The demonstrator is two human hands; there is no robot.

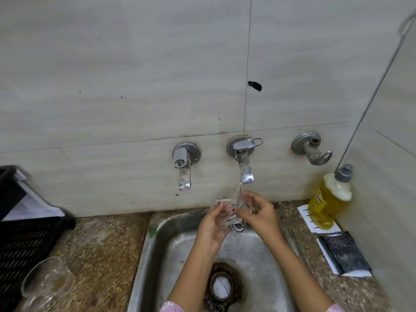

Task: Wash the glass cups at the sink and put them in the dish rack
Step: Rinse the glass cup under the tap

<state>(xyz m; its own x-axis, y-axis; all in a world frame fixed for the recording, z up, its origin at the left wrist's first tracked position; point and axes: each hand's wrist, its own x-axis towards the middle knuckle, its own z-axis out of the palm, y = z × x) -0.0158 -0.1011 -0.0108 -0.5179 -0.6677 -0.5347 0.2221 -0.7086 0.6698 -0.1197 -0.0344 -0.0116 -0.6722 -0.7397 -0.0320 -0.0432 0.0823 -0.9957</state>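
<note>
Rinsing a glass cup (227,212) under the running tap (244,170), the left hand (211,228) and right hand (258,213) both grip it over the sink (144,255) so water drains; another glass (45,282) waits beside the dish rack (24,235).

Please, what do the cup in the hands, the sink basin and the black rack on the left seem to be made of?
Cup: clear glass, it seems; it is transparent, with bright glints. Sink basin: dull grey metal, probably stainless steel, scratched and stained. Black rack: probably matte plastic, judging by its moulded slats; I cannot be sure.
</note>
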